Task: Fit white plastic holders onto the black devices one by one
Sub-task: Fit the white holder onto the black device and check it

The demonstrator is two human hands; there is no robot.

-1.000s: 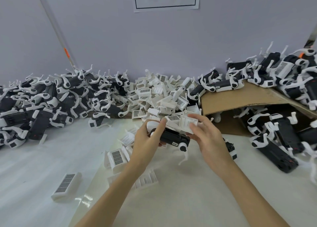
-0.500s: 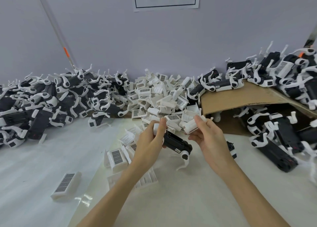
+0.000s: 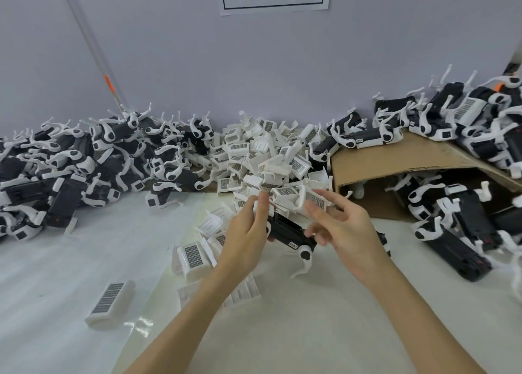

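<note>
Two hands (image 3: 245,232) (image 3: 347,226), bare table (image 3: 310,331) below

Pretty bright, even light here, soft and diffuse, looks like it's coming from overhead. No hard shadows anywhere, just faint soft ones under the forearms and a darker pocket under the cardboard flap (image 3: 401,159) on the right. The glossy white table (image 3: 50,283) picks up some glare: a small bright reflection patch near left, plus washed-out sheen further left. White parts in the far pile (image 3: 262,153) blow out a bit and lose detail. Wide-angle distortion is obvious, the wall pole (image 3: 93,43) leans and the edges stretch. The right hand (image 3: 347,229) has motion blur at the fingertips; the left hand (image 3: 248,232) is a bit sharper. Far right edge goes smeary.
</note>
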